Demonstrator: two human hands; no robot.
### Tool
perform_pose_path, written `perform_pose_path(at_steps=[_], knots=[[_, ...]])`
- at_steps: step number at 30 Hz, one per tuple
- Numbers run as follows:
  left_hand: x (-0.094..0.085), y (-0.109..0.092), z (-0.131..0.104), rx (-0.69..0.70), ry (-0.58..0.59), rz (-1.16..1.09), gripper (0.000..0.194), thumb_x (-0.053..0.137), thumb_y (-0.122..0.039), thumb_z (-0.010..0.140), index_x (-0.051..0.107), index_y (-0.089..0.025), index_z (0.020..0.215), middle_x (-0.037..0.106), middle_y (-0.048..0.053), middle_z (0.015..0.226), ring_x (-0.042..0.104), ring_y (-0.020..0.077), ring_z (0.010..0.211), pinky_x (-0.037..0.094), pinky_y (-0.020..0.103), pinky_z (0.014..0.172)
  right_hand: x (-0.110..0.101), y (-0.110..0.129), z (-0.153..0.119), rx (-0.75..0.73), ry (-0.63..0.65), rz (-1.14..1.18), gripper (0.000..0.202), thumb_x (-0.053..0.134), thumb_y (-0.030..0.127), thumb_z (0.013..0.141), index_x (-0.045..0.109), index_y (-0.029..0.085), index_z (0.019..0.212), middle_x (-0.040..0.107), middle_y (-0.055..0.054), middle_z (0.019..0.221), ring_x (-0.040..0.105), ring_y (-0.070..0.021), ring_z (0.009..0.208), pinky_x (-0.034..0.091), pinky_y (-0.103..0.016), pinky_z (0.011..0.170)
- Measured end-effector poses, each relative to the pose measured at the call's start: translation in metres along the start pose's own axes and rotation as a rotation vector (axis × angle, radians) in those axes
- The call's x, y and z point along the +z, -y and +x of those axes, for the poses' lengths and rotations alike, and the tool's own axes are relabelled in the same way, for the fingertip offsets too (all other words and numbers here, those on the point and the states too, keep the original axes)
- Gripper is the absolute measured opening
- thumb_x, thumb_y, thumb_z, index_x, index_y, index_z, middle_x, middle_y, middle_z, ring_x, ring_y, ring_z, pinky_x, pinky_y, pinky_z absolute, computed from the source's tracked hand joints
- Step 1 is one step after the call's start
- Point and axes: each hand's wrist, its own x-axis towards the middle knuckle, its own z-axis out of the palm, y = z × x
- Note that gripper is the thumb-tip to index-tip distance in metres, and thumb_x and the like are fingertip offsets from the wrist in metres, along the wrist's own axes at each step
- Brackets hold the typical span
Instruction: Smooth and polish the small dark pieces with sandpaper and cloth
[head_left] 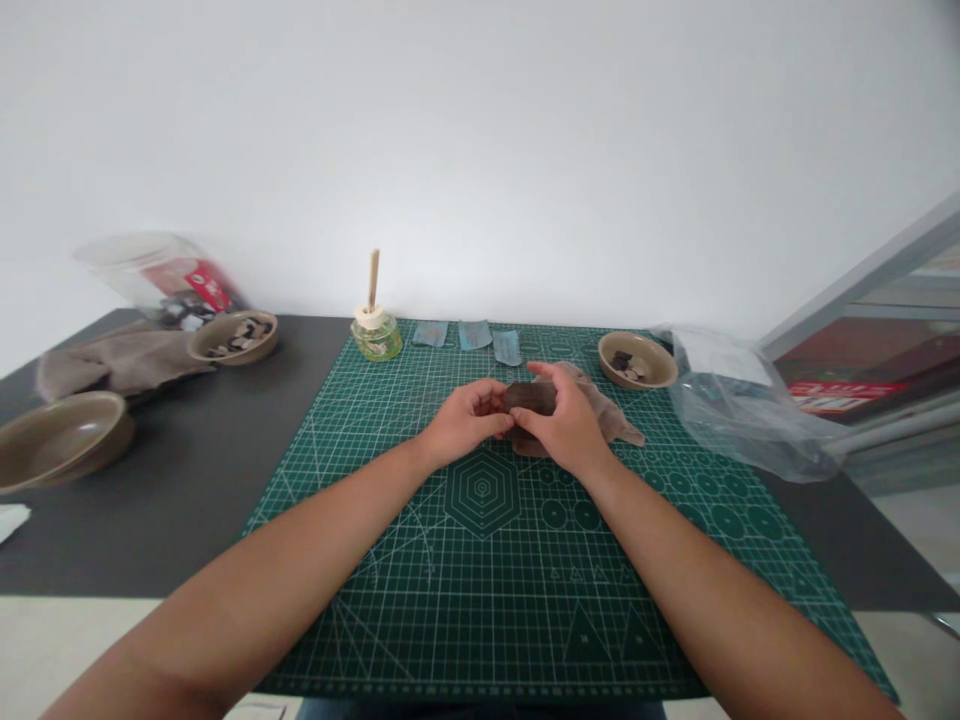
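Between both hands is a small, flat, dark brown piece [531, 398], raised a little above the mat; its exact kind I cannot make out. My left hand [469, 420] pinches its left edge with thumb and fingertips. From the right, my right hand [566, 422] grips the same piece, thumb on its front and index finger raised behind. A crumpled brown cloth [609, 410] lies under and behind my right hand, partly hidden by it. Both hands are over the green cutting mat [480, 590].
Three bluish-grey patches [474, 335] lie along the mat's back edge beside a reed diffuser bottle [377, 335]. A bowl with dark pieces [637, 360] and a clear plastic bag [750, 410] are at right. At left are another filled bowl [234, 338], a cloth [120, 362] and a large bowl [64, 440].
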Motion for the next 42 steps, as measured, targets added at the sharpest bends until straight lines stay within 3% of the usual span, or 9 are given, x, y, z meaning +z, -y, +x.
perform_pose_path(at_steps=[7, 21, 27, 42], knots=[[0.0001, -0.001, -0.0007, 0.016, 0.009, 0.027, 0.024, 0.066, -0.02, 0.068, 0.056, -0.012, 0.087, 0.058, 0.0, 0.071, 0.053, 0.0084, 0.061, 0.044, 0.022, 0.057, -0.0002, 0.0006, 0.0003, -0.022, -0.03, -0.007, 0.055, 0.067, 0.026, 0.064, 0.051, 0.02, 0.117, 0.06, -0.009, 0.111, 0.054, -0.0301, 0.107, 0.041, -0.049, 0.093], [0.0017, -0.0021, -0.0013, 0.014, 0.003, 0.032, 0.025, 0.069, -0.026, 0.068, 0.056, -0.012, 0.083, 0.057, -0.001, 0.067, 0.052, 0.0078, 0.058, 0.043, 0.022, 0.056, -0.0049, 0.0054, -0.0007, 0.109, 0.015, 0.089, 0.056, 0.067, 0.026, 0.061, 0.052, 0.022, 0.115, 0.06, -0.007, 0.103, 0.058, -0.0281, 0.094, 0.048, -0.047, 0.08], [0.0024, -0.0028, -0.0012, 0.016, 0.004, 0.034, 0.026, 0.07, -0.026, 0.067, 0.056, -0.012, 0.084, 0.056, -0.002, 0.065, 0.052, 0.0069, 0.056, 0.043, 0.02, 0.054, -0.0044, -0.0003, 0.0004, 0.083, 0.019, 0.147, 0.052, 0.068, 0.025, 0.06, 0.054, 0.024, 0.11, 0.06, -0.006, 0.1, 0.058, -0.028, 0.093, 0.048, -0.051, 0.082], [0.0011, 0.001, -0.001, 0.001, -0.003, -0.041, 0.032, 0.073, -0.029, 0.066, 0.055, -0.012, 0.087, 0.058, -0.002, 0.067, 0.055, 0.0078, 0.056, 0.047, 0.023, 0.055, -0.0052, 0.0026, -0.0028, 0.25, 0.1, 0.389, 0.048, 0.068, 0.023, 0.059, 0.051, 0.028, 0.104, 0.058, -0.004, 0.096, 0.062, -0.028, 0.084, 0.056, -0.04, 0.049]])
